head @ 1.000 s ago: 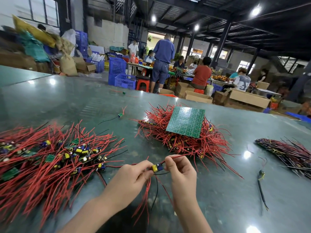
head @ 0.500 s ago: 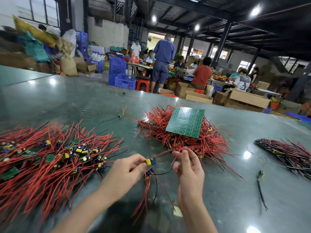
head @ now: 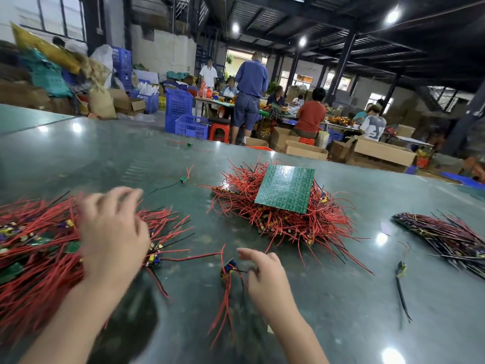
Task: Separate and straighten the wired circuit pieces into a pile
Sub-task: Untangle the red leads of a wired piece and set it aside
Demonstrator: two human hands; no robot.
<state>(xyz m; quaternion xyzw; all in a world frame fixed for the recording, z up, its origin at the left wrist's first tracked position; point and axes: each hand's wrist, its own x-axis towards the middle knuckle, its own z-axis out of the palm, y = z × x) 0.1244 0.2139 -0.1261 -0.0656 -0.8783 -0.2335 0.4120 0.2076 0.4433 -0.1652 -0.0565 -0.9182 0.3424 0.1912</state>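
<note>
A tangled pile of red-wired circuit pieces covers the left of the green table. My left hand is blurred and hovers over that pile's right edge with loosely curled fingers, holding nothing I can see. One small circuit piece with red and black wires lies on the table in front of me. My right hand is just right of it with its fingers stretched toward it, and a black wire runs from the piece to the fingers. Another piece lies at the pile's edge.
A second heap of red-wired pieces sits in the middle under a green circuit panel. A darker bundle of wired pieces lies at the right. Loose pieces lie apart. People work at tables behind.
My left hand let go of the piece and swung left over the tangled pile. The piece now lies on the table, and my right hand has dropped beside it.
</note>
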